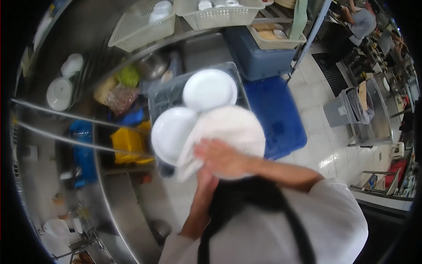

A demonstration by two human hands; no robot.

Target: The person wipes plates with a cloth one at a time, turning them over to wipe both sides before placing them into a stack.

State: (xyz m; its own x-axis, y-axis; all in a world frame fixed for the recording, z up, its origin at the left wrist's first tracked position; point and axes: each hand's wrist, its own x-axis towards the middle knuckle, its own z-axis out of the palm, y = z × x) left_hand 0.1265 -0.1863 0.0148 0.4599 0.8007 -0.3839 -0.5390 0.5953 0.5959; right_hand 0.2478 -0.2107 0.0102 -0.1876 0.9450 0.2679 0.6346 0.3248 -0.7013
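A white cloth (206, 136) lies over a round white plate (246, 132) in front of my chest, and much of the boundary between them is blurred. My right hand (220, 157) rests on the cloth and presses it to the plate, its fingers smeared by motion. Below it, my left hand (205, 178) grips the near left edge of the cloth-covered plate, its fingers partly hidden. Just beyond, two piles of white plates, a left pile (171, 134) and a far pile (209, 90), stand on a grey crate (154, 99).
A blue lid or board (281, 116) is right of the crate, below a grey-blue bin (263, 59). Perforated baskets (145, 28) line the back shelf. Metal rails (79, 141) cross at left, near a yellow container (127, 144). A person (362, 24) stands far right.
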